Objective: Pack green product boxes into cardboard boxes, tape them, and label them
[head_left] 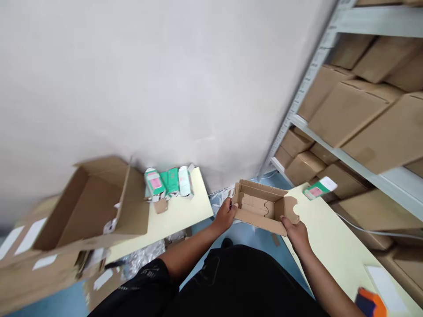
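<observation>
Between my two hands is a small brown cardboard box (256,202), its top open and its flaps standing out. Its inside looks bare apart from the folded cardboard at the bottom. My left hand (225,215) grips the left end, thumb over the rim. At the right end, my right hand (296,233) is closed on the near corner, beside a flap with a notched edge. The box is held over the gap between two pale tabletops, above the blue floor.
A large open carton (132,207) and several green-and-white packets (172,180) are on the left table (198,202). The right table (330,237) bears a green-and-white packet (320,188) and an orange-and-dark object (370,303). Metal shelving (366,169) with cardboard boxes stands right.
</observation>
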Motion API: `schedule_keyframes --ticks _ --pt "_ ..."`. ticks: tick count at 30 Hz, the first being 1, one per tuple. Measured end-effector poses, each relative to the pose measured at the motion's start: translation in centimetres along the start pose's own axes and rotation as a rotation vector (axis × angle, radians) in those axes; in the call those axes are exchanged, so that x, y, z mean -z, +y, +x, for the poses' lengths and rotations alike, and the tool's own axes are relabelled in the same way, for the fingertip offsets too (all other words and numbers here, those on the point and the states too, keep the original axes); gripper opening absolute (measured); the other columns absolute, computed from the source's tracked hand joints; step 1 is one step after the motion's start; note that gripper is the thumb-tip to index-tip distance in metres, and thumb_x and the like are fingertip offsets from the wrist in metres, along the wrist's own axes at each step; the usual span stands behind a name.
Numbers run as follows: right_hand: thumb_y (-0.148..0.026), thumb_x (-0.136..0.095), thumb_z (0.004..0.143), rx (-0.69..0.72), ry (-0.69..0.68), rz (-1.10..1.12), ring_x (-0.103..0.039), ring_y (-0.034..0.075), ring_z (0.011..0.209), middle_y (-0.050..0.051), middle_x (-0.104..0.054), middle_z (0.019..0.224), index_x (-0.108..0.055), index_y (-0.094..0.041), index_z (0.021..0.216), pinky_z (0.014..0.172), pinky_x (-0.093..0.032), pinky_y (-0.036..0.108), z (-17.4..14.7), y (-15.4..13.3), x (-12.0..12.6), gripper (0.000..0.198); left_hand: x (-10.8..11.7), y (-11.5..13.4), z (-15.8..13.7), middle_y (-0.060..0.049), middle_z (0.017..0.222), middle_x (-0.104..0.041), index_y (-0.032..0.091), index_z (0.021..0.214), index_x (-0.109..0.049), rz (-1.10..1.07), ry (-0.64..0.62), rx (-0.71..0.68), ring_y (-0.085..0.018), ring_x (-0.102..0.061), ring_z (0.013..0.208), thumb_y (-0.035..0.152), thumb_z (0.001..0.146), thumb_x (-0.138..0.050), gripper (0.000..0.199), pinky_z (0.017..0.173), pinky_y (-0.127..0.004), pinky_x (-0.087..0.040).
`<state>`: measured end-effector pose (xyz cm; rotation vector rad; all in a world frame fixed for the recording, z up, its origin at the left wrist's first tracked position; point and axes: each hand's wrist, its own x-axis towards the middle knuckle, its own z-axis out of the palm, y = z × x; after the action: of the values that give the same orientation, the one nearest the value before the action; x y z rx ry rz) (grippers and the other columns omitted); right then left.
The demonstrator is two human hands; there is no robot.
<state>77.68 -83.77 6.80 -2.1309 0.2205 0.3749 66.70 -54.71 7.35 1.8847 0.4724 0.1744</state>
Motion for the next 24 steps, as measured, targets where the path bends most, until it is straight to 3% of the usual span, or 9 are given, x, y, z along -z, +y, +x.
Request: schedule_keyframes --ticks 7,12,15,19,21,24 --pt "-0.054 -0.066 0.075 0.187 -0.232 -0.13 -0.076 0.034 0.099 0.015 -0.082 0.098 -0.08 -0.012 0.097 0.075 -0.058 0.034 1.6 -6.7 -4.6 0.049 5.6 -1.6 -7.7 -0.008 0.113 -0.069 0.021 0.116 -0.062 -0.119 0.186 0.059 -0.023 -0.066 0.1 0.052 0.101 -0.047 0.038 0.087 -0.037 -0.053" --pt "-0.054 -0.064 0.076 0.336 -0.354 -0.167 -0.075 0.034 0.101 0.016 -0.081 0.1 -0.08 -0.012 0.099 0.075 -0.056 0.034 -0.1 -9.2 -9.2 0.05 11.7 -1.0 -14.2 -0.006 0.103 -0.072 0.022 0.108 -0.066 0.084 0.386 0.075 -0.022 -0.067 0.097 0.049 0.102 -0.046 0.035 0.088 -0.036 -0.053" --pt "-0.054 -0.063 0.077 0.386 -0.403 -0.229 -0.076 0.033 0.1 0.016 -0.081 0.103 -0.08 -0.014 0.103 0.076 -0.056 0.034 -1.9 -10.2 -12.1 0.051 17.5 0.4 -17.1 -0.006 0.102 -0.073 0.022 0.104 -0.069 0.282 0.486 0.043 -0.021 -0.068 0.094 0.044 0.098 -0.054 0.027 0.086 -0.033 -0.053" --pt "-0.055 -0.06 0.078 0.486 -0.486 -0.338 -0.075 0.034 0.101 0.016 -0.081 0.104 -0.08 -0.016 0.101 0.079 -0.055 0.035 -4.6 -11.6 -16.0 0.05 27.6 0.8 -19.4 -0.005 0.1 -0.075 0.022 0.102 -0.071 0.478 0.601 0.06 -0.021 -0.068 0.093 0.041 0.095 -0.057 0.025 0.085 -0.032 -0.052" --pt "-0.056 -0.059 0.079 0.506 -0.505 -0.376 -0.075 0.034 0.099 0.017 -0.081 0.099 -0.08 -0.015 0.098 0.078 -0.055 0.036 -6.2 -12.2 -17.9 0.05 33.2 -0.2 -19.7 -0.005 0.104 -0.076 0.022 0.104 -0.071 0.514 0.586 0.119 -0.021 -0.068 0.094 0.043 0.094 -0.057 0.027 0.082 -0.031 -0.051" --pt "-0.056 -0.058 0.079 0.51 -0.477 -0.431 -0.076 0.035 0.095 0.018 -0.081 0.095 -0.08 -0.016 0.092 0.075 -0.055 0.037 -8.9 -12.4 -20.6 0.047 41.0 -3.1 -18.8 -0.008 0.111 -0.076 0.021 0.111 -0.071 0.59 0.468 0.229 -0.023 -0.068 0.099 0.042 0.092 -0.061 0.03 0.084 -0.031 -0.05"
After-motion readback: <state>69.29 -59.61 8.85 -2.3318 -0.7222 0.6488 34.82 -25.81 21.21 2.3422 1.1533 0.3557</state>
